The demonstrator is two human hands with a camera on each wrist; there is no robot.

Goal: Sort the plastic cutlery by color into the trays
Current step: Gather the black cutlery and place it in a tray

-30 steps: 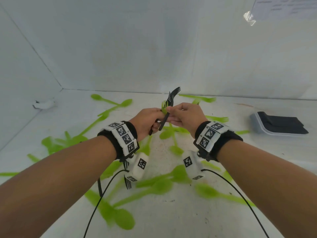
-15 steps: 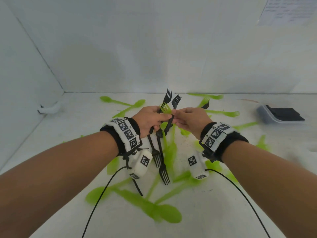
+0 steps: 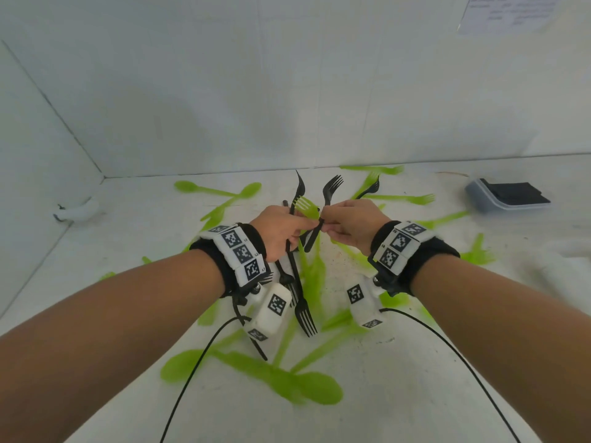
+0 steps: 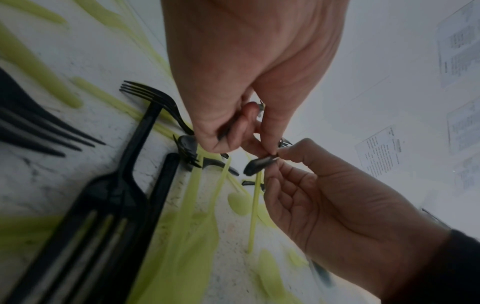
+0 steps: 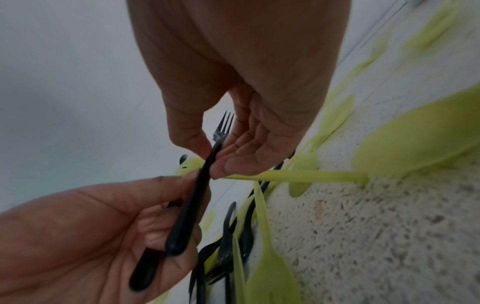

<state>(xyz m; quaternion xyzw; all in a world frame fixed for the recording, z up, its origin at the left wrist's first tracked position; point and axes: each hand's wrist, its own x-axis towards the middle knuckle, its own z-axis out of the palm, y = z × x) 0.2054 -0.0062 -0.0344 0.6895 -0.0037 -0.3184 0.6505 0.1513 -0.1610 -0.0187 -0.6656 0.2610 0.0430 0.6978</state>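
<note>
My left hand (image 3: 299, 227) grips a bundle of black forks (image 3: 295, 282) with one green fork (image 3: 306, 207) among them; some tines point up, others hang below the wrist. My right hand (image 3: 329, 223) pinches the handle of one black fork (image 3: 331, 187) right beside the left fingers. In the right wrist view, thumb and forefinger hold that black fork (image 5: 205, 181) while the left hand (image 5: 98, 226) curls round black handles (image 5: 145, 273). Green spoons and forks (image 3: 287, 375) lie scattered on the white table (image 3: 399, 394).
A grey tray (image 3: 479, 199) holding black pieces sits at the far right of the table. A small white object (image 3: 78, 211) lies near the left wall. A black fork (image 3: 371, 188) lies among green cutlery near the back wall. Wrist cables trail towards me.
The hands have stayed together above the table. Black forks now hang in view below the left hand, and the upright black fork in the right hand's pinch stands apart from the bundle.
</note>
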